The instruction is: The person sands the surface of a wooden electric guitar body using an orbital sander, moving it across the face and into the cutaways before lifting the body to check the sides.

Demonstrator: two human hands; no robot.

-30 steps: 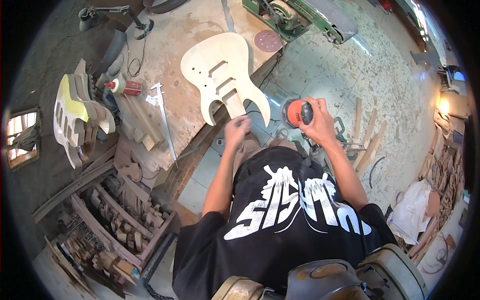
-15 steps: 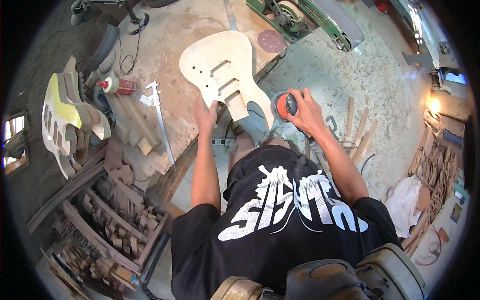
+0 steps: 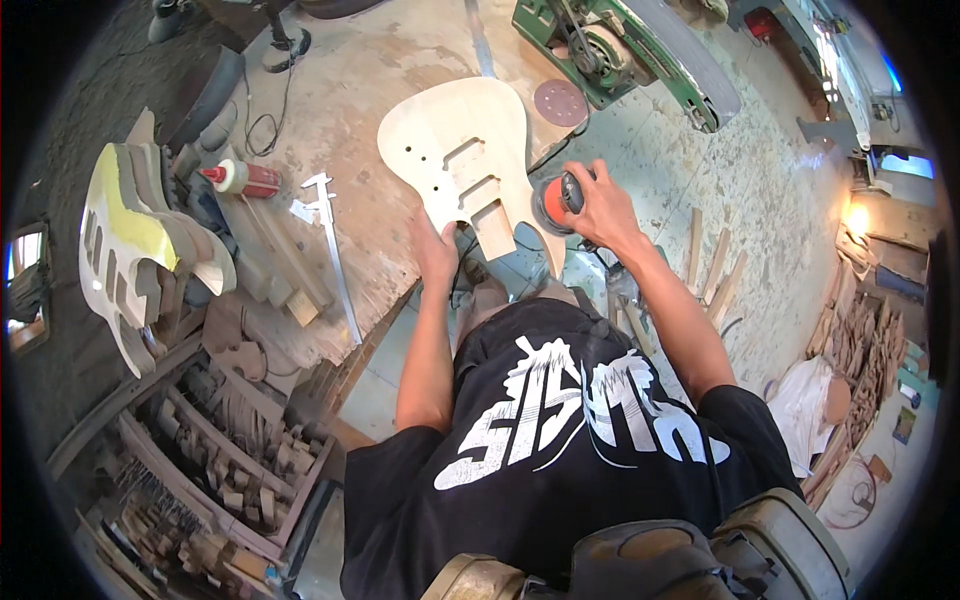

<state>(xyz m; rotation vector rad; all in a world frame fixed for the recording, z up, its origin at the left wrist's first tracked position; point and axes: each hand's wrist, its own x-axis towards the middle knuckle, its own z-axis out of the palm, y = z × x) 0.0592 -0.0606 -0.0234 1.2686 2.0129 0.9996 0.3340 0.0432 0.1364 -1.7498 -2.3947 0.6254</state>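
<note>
A pale, unfinished electric guitar body [image 3: 430,125] rests partly on the workbench, its cut-out end toward me. It has three pickup slots, a neck pocket and several small holes. My left hand [image 3: 435,250] grips its near left edge, thumb on top and fingers hidden beneath. My right hand [image 3: 602,210] is wrapped round an orange and black orbital sander [image 3: 554,204]. The sander is tilted on its side, its pad at the body's right edge, just above the longer horn. Whether the pad spins cannot be seen.
On the bench [image 3: 330,110] lie a caliper [image 3: 332,245], a red and white glue bottle [image 3: 243,179] and a sanding disc [image 3: 560,102]. A green belt sander [image 3: 610,55] stands far right. Stacked guitar bodies [image 3: 125,225] are at left, above an offcut crate [image 3: 215,460].
The sander has moved up along the body's right edge, away from the horn tip. The whole view has shifted slightly. Both hands keep their holds.
</note>
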